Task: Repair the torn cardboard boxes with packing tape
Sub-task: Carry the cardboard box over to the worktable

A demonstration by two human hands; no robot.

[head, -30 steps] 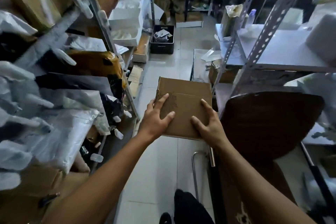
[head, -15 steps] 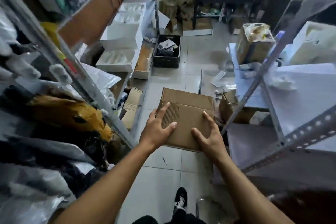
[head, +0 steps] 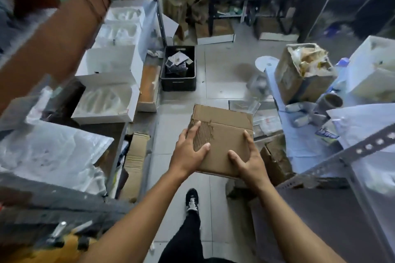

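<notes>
Room: a crowded storeroom with metal shelves on both sides and a grey tile floor [head: 215, 74] running down the middle.
Box: a flat brown cardboard box [head: 226, 132] is held up in the air over the floor, in front of the person, between the two shelves.
Tear: the top paper is ripped off near the box's left edge, so the wavy inside shows. No tape covers it.
Left hand: the left hand [head: 188, 153] grips the box's left side. Its thumb lies on top, and the fingers reach along the torn patch.
Right hand: the right hand [head: 249, 161] grips the near right corner, with fingers and thumb curled over the edge.
Tape: I can't see any roll of packing tape, in the hands or close by.
Other things: a black crate [head: 179, 70] full of scraps stands on the floor ahead. A ragged open box [head: 299, 74] stands on the right shelf, and white trays [head: 106, 96] sit on the left shelf.
How far along: I think the fixing has not started. The box is picked and carried, and that is all.
Still to do: put the box down, find the tape, and stick it over the rip. Other torn boxes may wait too.
</notes>
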